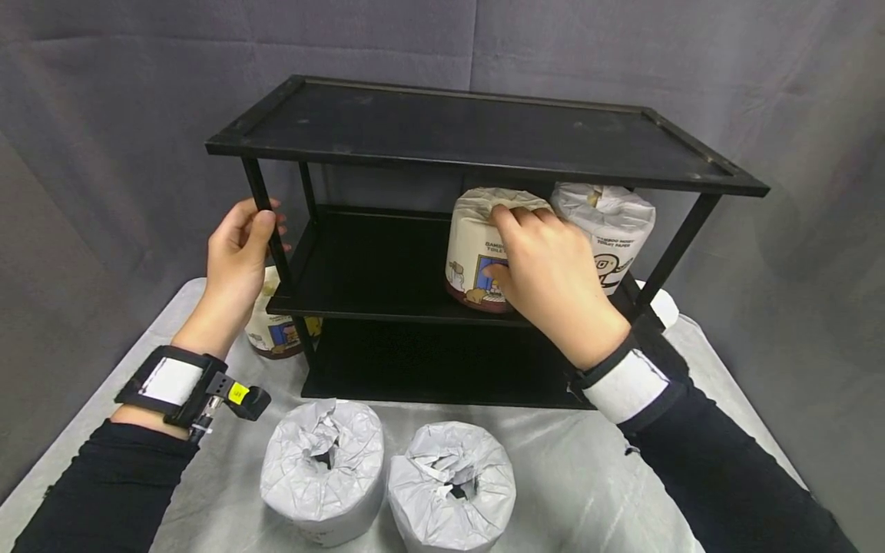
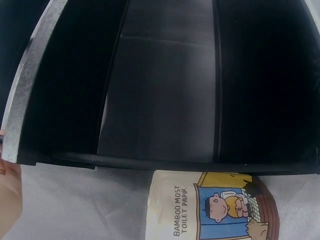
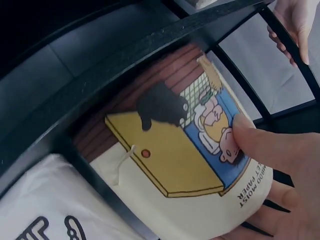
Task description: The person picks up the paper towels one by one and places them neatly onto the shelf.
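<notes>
A black three-tier rack (image 1: 477, 134) stands in front of me. On its middle shelf (image 1: 373, 261), my right hand (image 1: 553, 269) grips a cream wrapped toilet roll (image 1: 470, 246) with a cartoon print. The right wrist view has my thumb (image 3: 270, 147) on the printed side of that roll, fingers round its far side. My left hand (image 1: 238, 250) holds the rack's front left post (image 1: 257, 184), thumb in front and fingers behind. Just right of the cream roll is a white wrapped toilet roll (image 1: 608, 223), partly hidden by my right hand.
Two white wrapped toilet rolls (image 1: 325, 468) (image 1: 452, 484) stand on the cloth-covered table (image 1: 553, 476) before the rack. Another cream roll (image 1: 266, 330) stands beside the rack's left end, behind the post. A white object (image 1: 664, 307) shows past the right post. Grey curtain (image 1: 387, 38) hangs behind.
</notes>
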The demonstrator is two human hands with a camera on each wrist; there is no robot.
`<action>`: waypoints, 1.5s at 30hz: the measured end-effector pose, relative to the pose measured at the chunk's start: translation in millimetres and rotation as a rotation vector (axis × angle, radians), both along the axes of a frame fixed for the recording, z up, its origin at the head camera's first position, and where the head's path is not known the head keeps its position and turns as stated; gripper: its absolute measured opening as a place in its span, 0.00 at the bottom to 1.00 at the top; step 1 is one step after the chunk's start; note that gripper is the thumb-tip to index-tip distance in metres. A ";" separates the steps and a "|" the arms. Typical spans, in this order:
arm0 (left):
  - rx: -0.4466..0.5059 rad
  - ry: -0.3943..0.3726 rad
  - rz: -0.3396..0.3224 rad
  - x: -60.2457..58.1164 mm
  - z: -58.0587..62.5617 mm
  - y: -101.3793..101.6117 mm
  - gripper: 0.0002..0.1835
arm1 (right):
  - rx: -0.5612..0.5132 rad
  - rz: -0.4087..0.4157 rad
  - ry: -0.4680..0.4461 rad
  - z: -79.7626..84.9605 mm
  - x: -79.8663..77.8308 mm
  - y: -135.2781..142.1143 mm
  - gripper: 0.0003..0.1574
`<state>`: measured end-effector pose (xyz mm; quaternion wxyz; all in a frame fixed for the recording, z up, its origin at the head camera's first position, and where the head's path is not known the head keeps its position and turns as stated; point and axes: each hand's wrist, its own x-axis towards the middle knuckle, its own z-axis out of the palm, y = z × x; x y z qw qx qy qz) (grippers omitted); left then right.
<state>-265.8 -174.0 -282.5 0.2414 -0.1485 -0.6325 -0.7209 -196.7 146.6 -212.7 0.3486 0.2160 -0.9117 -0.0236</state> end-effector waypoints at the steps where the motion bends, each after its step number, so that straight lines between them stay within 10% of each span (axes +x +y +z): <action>1: 0.002 0.002 -0.001 0.1 0.1 -0.1 0.07 | -0.010 -0.001 -0.004 0.3 -1.3 -0.5 0.31; 45: 0.010 0.017 0.023 4.8 -3.5 0.0 0.07 | -0.129 -0.042 -0.069 -4.5 -20.2 -10.9 0.34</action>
